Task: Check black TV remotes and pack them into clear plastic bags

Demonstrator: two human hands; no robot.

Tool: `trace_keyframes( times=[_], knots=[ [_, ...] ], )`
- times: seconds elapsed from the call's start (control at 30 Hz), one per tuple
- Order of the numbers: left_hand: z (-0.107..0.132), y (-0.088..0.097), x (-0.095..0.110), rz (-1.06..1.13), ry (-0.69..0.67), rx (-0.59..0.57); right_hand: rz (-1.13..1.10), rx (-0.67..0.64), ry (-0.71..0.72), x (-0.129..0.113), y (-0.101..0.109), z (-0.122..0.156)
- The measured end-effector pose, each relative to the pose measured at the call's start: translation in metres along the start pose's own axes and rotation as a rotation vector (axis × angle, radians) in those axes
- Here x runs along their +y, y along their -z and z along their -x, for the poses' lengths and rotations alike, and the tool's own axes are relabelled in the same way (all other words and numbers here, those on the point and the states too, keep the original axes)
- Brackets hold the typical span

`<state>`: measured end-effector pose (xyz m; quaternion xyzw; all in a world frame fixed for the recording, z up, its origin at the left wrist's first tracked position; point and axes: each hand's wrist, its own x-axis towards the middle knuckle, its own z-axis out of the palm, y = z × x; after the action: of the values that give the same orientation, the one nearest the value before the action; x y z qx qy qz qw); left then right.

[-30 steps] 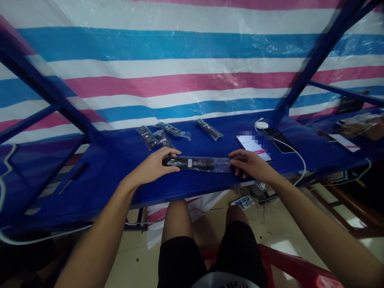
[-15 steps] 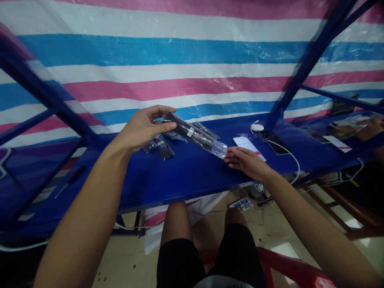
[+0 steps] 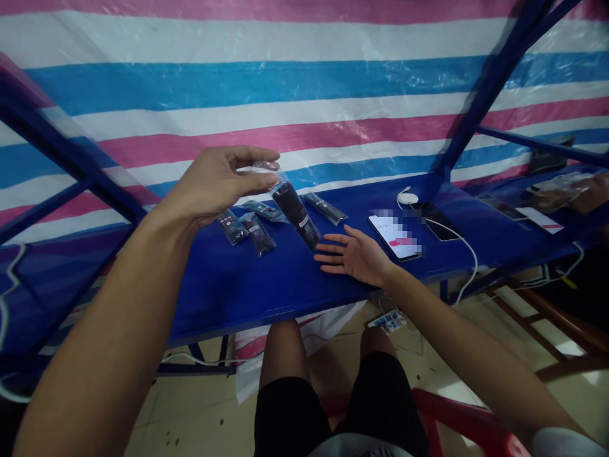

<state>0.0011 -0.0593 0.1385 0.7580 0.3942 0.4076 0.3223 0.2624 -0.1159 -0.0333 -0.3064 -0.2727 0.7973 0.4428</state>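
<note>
The bagged remote (image 3: 295, 212), a black handset in a clear sleeve (image 3: 278, 181), hangs in the air above the back of the blue surface (image 3: 247, 279), tilted so that its top points to about 11 o'clock and its lower end to 5 o'clock. The left hand (image 3: 216, 181) has it from the 10 o'clock side: the grip is a closed pinch of thumb and fingertips on the empty upper end of the sleeve, not on the handset itself. The right hand (image 3: 354, 257) lies at 4 o'clock of the remote, palm up and fingers spread, its fingertips just beside the lower end; whether they touch it cannot be told, and this grip is wide open and holds nothing. As far as can be judged, the bagging of this piece is done, since the handset sits wholly inside the sleeve, and what is left is that it is not yet down among the rest. Those finished pieces lie flat on the surface: three bagged handsets (image 3: 259, 233) at 8 to 9 o'clock of the held one, and a fourth (image 3: 326, 208) at 3 o'clock. Farther out at 3 o'clock are a lit phone (image 3: 394, 228), a dark phone (image 3: 440, 222), and a white puck (image 3: 405, 198) with its cable (image 3: 469, 254). A striped tarp (image 3: 304, 82) closes the view at 12 o'clock.
</note>
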Motion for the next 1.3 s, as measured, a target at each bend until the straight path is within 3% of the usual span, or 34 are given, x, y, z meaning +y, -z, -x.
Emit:
trace_keyframes(
  times=[0.2,0.33,0.43,0.53,0.73,0.83,0.97,1.2,1.3],
  knots=[
    [-0.002,-0.008,0.021,0.305,0.038,0.066,0.057,0.010,0.061,0.010,-0.013,-0.008],
    [-0.005,-0.008,0.031,0.330,-0.002,0.127,0.100,-0.016,0.145,0.015,-0.018,-0.016],
    [-0.007,-0.005,0.027,0.399,0.007,0.192,0.048,-0.091,0.229,0.015,-0.019,-0.018],
    [-0.007,0.000,0.014,0.508,0.060,0.268,0.026,-0.153,0.307,0.012,-0.017,-0.014],
    [0.001,0.006,-0.020,0.639,0.191,0.360,0.097,-0.154,0.356,0.013,-0.017,-0.002],
    [0.005,0.002,-0.034,0.640,0.250,0.430,0.119,-0.130,0.302,0.018,-0.021,-0.002],
    [0.010,0.002,-0.051,0.622,0.272,0.427,0.209,-0.034,0.215,0.019,-0.020,-0.003],
    [0.043,0.024,-0.099,0.501,0.327,0.591,0.481,0.072,0.271,-0.001,0.019,0.019],
    [0.068,0.032,-0.125,0.359,0.417,0.515,0.663,0.131,0.363,-0.012,0.037,0.032]
  ],
)
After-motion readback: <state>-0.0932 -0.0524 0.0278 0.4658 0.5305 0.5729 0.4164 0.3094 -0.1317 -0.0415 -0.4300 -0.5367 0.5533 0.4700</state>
